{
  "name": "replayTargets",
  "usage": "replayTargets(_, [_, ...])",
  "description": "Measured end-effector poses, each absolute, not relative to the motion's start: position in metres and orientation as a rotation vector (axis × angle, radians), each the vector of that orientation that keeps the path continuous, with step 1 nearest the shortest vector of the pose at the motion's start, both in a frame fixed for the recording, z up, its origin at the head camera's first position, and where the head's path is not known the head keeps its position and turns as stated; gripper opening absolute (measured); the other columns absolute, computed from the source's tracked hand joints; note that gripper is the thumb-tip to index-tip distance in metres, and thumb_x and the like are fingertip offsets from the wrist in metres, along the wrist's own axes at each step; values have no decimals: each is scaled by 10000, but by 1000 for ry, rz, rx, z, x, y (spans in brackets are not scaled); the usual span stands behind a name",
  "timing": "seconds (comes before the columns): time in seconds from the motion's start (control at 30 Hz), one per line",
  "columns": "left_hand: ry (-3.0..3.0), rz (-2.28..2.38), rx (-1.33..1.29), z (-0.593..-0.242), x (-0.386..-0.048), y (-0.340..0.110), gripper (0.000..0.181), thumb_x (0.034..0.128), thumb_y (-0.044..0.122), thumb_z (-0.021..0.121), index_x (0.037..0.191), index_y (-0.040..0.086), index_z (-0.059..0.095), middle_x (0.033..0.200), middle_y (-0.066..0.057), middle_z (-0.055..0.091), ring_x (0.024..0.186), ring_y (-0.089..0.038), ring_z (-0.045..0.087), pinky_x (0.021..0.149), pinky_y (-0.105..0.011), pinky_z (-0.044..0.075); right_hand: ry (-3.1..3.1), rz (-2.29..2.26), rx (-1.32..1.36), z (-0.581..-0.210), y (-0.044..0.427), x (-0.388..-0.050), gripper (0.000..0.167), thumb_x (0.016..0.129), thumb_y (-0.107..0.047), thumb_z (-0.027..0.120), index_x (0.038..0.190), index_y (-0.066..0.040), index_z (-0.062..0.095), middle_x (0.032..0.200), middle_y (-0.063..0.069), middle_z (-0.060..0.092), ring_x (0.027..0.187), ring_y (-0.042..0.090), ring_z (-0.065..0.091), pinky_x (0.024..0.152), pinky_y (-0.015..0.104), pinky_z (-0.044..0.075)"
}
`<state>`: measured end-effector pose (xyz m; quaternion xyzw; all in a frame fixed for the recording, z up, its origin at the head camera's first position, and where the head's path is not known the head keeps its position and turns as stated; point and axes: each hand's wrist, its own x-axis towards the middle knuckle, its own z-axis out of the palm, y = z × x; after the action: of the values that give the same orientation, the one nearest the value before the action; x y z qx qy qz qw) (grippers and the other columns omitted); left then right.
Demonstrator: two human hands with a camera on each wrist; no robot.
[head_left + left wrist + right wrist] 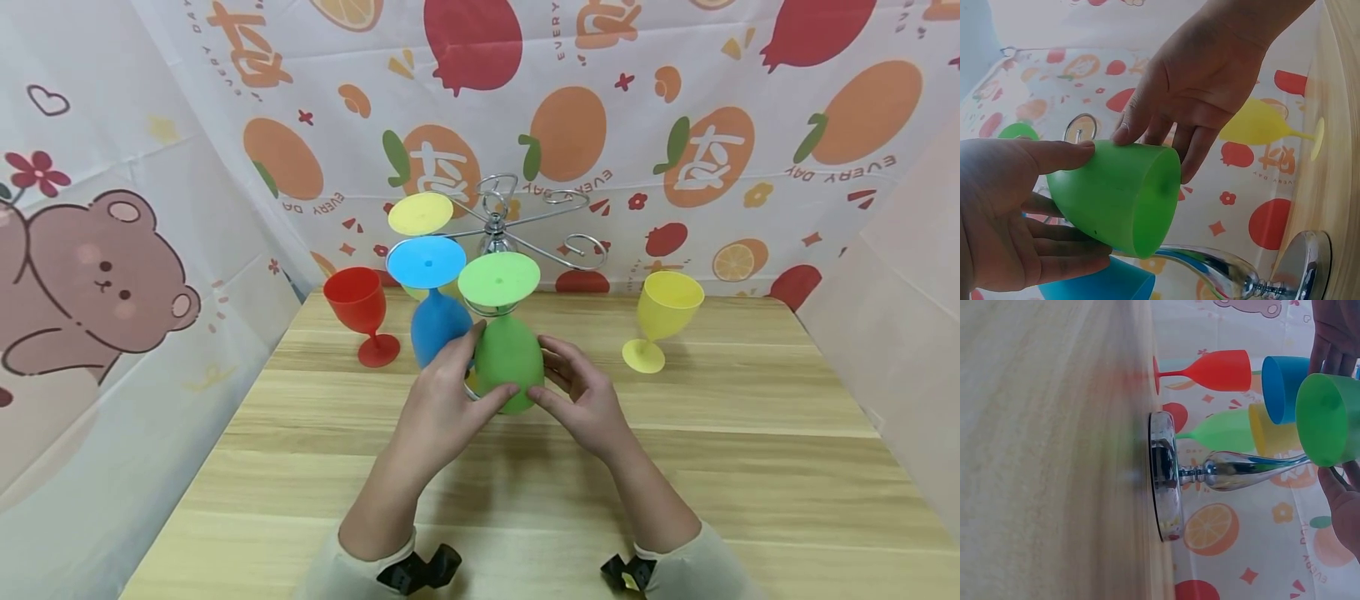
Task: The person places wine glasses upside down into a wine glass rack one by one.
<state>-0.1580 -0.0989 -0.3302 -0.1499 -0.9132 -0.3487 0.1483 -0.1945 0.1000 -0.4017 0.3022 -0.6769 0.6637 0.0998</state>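
Observation:
Both hands hold a green plastic goblet (pixel 512 362) upside down, its foot on top and its mouth facing the table. My left hand (pixel 442 404) grips the bowl from the left, thumb on the near side and fingers on the far side, as the left wrist view also shows. From the right, my right hand (pixel 588 400) pinches the bowl near its rim between thumb and fingers. A wire loop of the chrome rack (pixel 495 229) shows just under the goblet's foot. Beside it a blue goblet (pixel 437 325) and a yellow goblet (pixel 420 214) hang inverted from the rack.
A red goblet (pixel 356 302) stands upright at the left, a yellow goblet (pixel 670 304) upright at the right. Behind the rack's round base (pixel 1166 481), another green goblet (pixel 1225 432) stands on the wooden table (pixel 712 467). A fruit-print cloth (pixel 600 50) hangs at the back.

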Motion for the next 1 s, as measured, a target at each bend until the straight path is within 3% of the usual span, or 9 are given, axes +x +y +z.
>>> replayTargets(0.73, [-2643, -1026, -401, -333, -160, -98, 806, 774, 298, 845, 1450, 103, 453, 1354, -80, 582, 1229, -284, 579, 887, -454, 568, -2028, 2018, 859, -405, 99, -195, 632, 865, 78, 680, 1441, -10, 435, 1458, 164, 478, 1285, 303, 532, 1054, 320, 461])
replayTargets(1.0, [-2661, -1034, -392, -332, -160, -98, 806, 780, 297, 839, 1454, 94, 447, 1359, -84, 587, 1228, -291, 589, 893, -454, 563, -2076, 2017, 845, -405, 99, -195, 649, 887, 26, 681, 1472, -55, 412, 1495, 120, 454, 1347, 277, 476, 1084, 317, 430])
